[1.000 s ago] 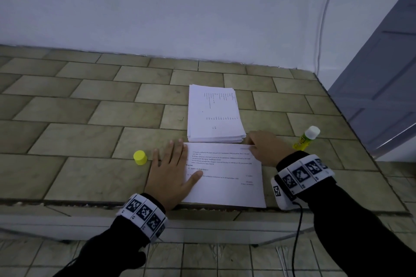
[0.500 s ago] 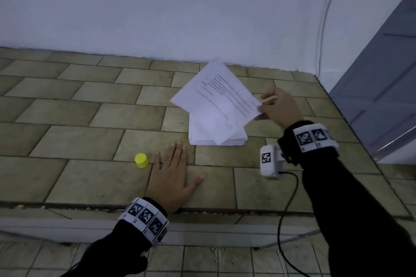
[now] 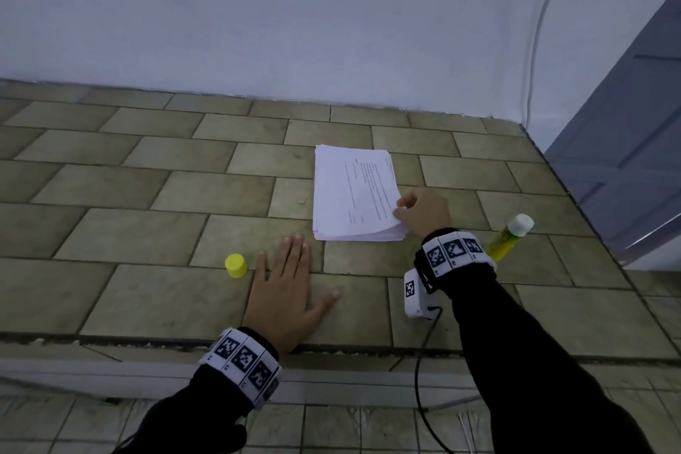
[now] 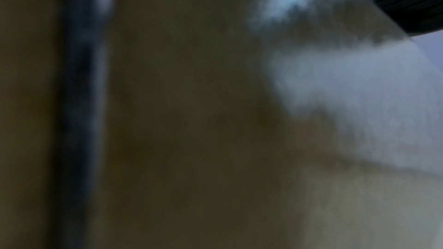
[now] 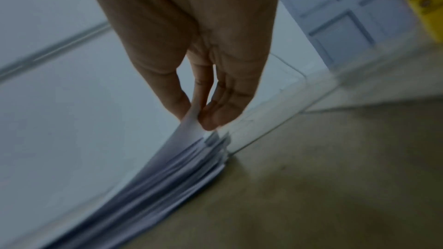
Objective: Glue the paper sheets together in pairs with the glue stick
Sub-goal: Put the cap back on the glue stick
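One stack of paper [image 3: 353,195] lies on the tiled counter [image 3: 147,232]. The right hand [image 3: 423,212] pinches the top sheet's corner [image 5: 191,120] between thumb and fingers, at the stack's 4 o'clock. The glue stick [image 3: 510,237] lies uncapped at 3 o'clock of that hand. The left hand [image 3: 285,297] rests flat, fingers spread, with the yellow cap [image 3: 236,265] just beside it at 10 o'clock.

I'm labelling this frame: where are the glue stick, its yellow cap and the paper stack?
glue stick [image 3: 505,240]: head view, on its yellow body.
yellow cap [image 3: 236,265]: head view, on its side wall.
paper stack [image 3: 350,195]: head view, on the top sheet.
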{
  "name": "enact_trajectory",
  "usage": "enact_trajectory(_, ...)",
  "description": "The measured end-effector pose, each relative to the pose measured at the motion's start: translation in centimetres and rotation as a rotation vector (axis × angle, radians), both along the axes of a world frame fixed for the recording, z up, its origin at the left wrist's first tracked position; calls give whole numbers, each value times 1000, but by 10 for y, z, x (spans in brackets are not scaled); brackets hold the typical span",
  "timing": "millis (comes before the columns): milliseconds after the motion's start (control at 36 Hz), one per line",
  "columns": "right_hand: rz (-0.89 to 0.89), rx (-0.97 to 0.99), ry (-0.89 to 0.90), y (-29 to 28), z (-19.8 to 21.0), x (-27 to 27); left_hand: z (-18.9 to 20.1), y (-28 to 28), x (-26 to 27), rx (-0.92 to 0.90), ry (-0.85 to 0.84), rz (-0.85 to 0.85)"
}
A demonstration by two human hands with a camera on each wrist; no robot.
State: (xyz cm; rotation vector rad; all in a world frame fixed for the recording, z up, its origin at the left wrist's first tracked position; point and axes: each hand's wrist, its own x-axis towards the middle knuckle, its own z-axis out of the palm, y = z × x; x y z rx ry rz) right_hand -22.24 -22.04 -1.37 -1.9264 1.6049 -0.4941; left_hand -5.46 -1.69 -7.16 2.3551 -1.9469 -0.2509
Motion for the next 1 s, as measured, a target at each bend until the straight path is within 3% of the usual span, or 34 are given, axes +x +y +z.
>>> enact_trajectory(222, 118, 48, 272, 1, 3, 7, -1, 0, 1, -6, 4, -11)
enact_trajectory(417, 146, 18, 351, 2, 3, 10, -3, 0, 2, -29, 8, -11)
enact_trajectory(528, 79, -183, 181, 14, 21, -6, -5, 0, 2, -35, 10, -3)
enact_trajectory(611, 33, -517, 32, 26, 44, -30, -5, 0, 2, -21, 12, -3)
enact_trajectory(694, -110, -688, 27, 30, 55, -62, -4, 0, 2, -29, 15, 2)
enact_trajectory(778, -230, -555, 10, 27, 48, -97, -5, 0, 1, -36, 27, 7)
enact_trajectory(917, -293, -114, -138, 27, 39, -130, -1, 0, 1, -20, 25, 9)
enact_trajectory(1000, -286, -23, -86, 27, 27, -140, -2, 0, 1, -27, 28, 11)
